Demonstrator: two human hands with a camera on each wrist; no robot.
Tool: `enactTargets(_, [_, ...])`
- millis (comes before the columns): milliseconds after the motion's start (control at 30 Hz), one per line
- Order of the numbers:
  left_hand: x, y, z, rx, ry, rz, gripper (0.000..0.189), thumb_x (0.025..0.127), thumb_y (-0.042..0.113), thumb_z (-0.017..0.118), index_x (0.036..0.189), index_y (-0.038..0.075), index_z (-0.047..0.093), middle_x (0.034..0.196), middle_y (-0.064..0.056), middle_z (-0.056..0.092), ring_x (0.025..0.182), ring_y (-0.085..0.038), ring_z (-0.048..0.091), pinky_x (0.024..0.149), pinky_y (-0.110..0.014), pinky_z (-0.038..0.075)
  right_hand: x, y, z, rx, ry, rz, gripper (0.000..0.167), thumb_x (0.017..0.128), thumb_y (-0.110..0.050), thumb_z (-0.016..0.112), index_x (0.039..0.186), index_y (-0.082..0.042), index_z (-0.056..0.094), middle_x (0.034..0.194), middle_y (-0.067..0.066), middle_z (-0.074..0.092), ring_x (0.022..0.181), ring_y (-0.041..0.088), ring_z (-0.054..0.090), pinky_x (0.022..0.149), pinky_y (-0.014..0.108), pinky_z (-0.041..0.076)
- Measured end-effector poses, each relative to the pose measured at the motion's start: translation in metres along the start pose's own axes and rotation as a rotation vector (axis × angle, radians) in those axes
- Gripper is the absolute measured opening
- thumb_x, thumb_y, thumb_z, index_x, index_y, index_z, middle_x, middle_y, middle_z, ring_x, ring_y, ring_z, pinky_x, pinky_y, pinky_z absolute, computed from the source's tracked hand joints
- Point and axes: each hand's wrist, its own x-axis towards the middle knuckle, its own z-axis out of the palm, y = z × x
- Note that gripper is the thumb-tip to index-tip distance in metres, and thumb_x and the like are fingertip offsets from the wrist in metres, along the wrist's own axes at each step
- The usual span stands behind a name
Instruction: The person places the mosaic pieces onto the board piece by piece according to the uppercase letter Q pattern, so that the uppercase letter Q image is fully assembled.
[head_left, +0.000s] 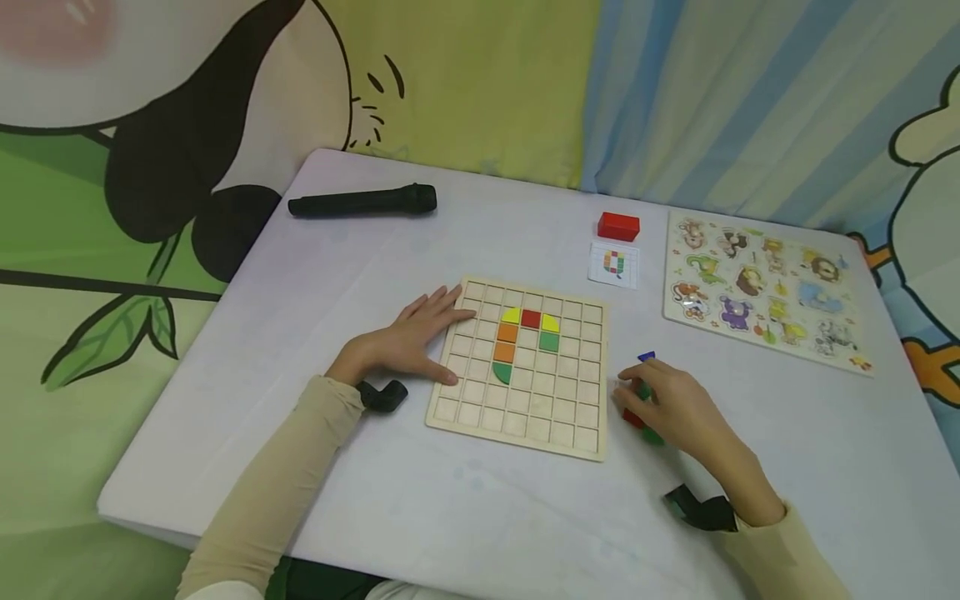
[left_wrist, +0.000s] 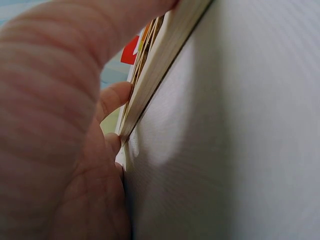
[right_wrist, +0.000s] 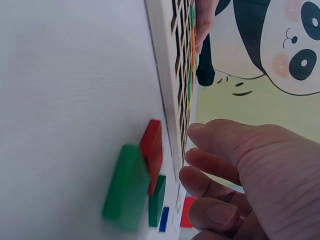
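A wooden grid board (head_left: 517, 425) lies on the table with coloured pieces set in an arch: yellow quarter-rounds at the top corners, a red square (head_left: 531, 319) between them, orange squares (head_left: 506, 342) and a green quarter-round (head_left: 502, 372) down the left, a green square (head_left: 549, 342) at right. My left hand (head_left: 405, 340) rests spread against the board's left edge. Right of the board, my right hand (head_left: 678, 408) hovers with loosely bent fingers over loose pieces. In the right wrist view these are a red piece (right_wrist: 152, 155), two green pieces (right_wrist: 127, 187) and a blue one (right_wrist: 164, 220); nothing shows between the fingers.
Behind the board lie a pattern card (head_left: 614, 264) and a red block (head_left: 618, 226). An animal picture board (head_left: 768, 292) is at the back right, a black microphone-shaped object (head_left: 363, 202) at the back left. Black straps (head_left: 382, 396) sit at the wrists.
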Motion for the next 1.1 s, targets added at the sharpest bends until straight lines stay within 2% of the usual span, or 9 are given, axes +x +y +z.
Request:
enactTargets(200, [0.000, -0.001, -0.001, 0.001, 0.005, 0.001, 0.102, 0.075, 0.053, 0.078, 0.156, 0.027, 0.022, 0.164, 0.003, -0.013, 0.151, -0.020, -0.016, 0.122, -0.045, -0.007, -0.025, 0.010, -0.001, -0.031, 0.068, 0.001, 0.014, 0.085, -0.015, 0.075, 0.096, -0.007, 0.072, 0.083, -0.003, 0.062, 0.062, 0.007, 0.043, 0.050, 0.022, 0.038])
enactTargets(533, [-0.001, 0.001, -0.001, 0.003, 0.001, 0.001, 0.103, 0.075, 0.052, 0.079, 0.156, 0.026, 0.021, 0.165, 0.001, -0.012, 0.151, -0.021, -0.017, 0.122, -0.046, -0.007, -0.056, 0.021, 0.002, -0.052, 0.029, 0.117, 0.015, 0.086, -0.017, 0.074, 0.097, -0.007, 0.072, 0.084, -0.002, 0.061, 0.066, 0.011, 0.047, 0.054, 0.024, 0.041])
enactTargets(733, [0.001, 0.001, -0.001, 0.012, -0.005, 0.002, 0.104, 0.075, 0.054, 0.079, 0.156, 0.026, 0.021, 0.164, 0.002, -0.013, 0.150, -0.021, -0.017, 0.122, -0.046, -0.007, -0.065, 0.021, 0.004, -0.037, 0.007, 0.158, 0.022, 0.085, -0.021, 0.076, 0.102, -0.008, 0.071, 0.085, -0.002, 0.059, 0.068, 0.012, 0.046, 0.054, 0.024, 0.039])
enactTargets(900, [0.001, -0.001, -0.001, 0.020, -0.004, 0.007, 0.104, 0.075, 0.054, 0.078, 0.156, 0.026, 0.021, 0.165, 0.002, -0.013, 0.150, -0.021, -0.017, 0.121, -0.047, -0.007, -0.067, 0.019, 0.004, -0.043, -0.008, 0.150, 0.030, 0.081, -0.027, 0.080, 0.102, -0.010, 0.070, 0.086, -0.003, 0.056, 0.069, 0.012, 0.045, 0.055, 0.024, 0.037])
enactTargets(1100, [0.001, -0.001, -0.001, 0.010, -0.004, 0.011, 0.104, 0.075, 0.054, 0.079, 0.156, 0.026, 0.021, 0.165, 0.002, -0.013, 0.150, -0.021, -0.017, 0.121, -0.047, -0.007, -0.067, 0.018, 0.005, -0.059, 0.009, 0.128, 0.030, 0.079, -0.025, 0.081, 0.101, -0.008, 0.070, 0.084, -0.003, 0.055, 0.067, 0.011, 0.044, 0.053, 0.023, 0.036])
